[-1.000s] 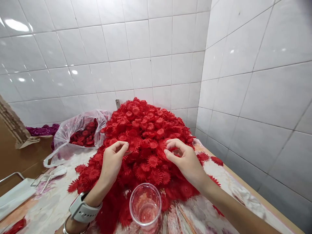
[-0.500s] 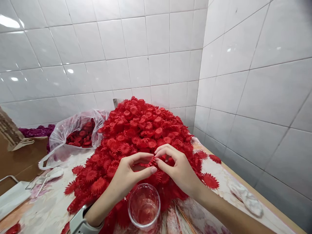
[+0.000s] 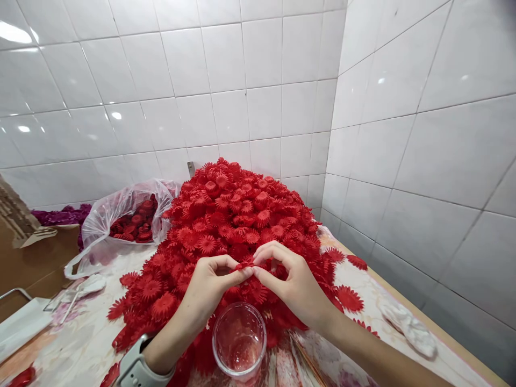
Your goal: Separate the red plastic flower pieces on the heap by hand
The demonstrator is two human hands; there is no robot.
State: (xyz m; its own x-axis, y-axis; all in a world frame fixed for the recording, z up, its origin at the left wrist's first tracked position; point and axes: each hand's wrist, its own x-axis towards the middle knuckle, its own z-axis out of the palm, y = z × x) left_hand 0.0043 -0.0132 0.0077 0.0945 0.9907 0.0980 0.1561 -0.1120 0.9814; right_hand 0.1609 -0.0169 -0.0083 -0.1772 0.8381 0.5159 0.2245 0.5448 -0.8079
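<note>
While left hand (image 3: 212,285) and right hand (image 3: 293,275) are pinching one red fringed petal disc (image 3: 243,265), its long axis is running left-right.

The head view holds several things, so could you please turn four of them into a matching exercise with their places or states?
1. Left hand
2. Cup
3. Watch
4. Bag

A. On the left wrist
B. Left of the red pile, with dark red flowers inside
C. Fingertips at a red flower, meeting the right hand
D. Bottom centre of the view

Pairs: 1-C, 2-D, 3-A, 4-B
</note>
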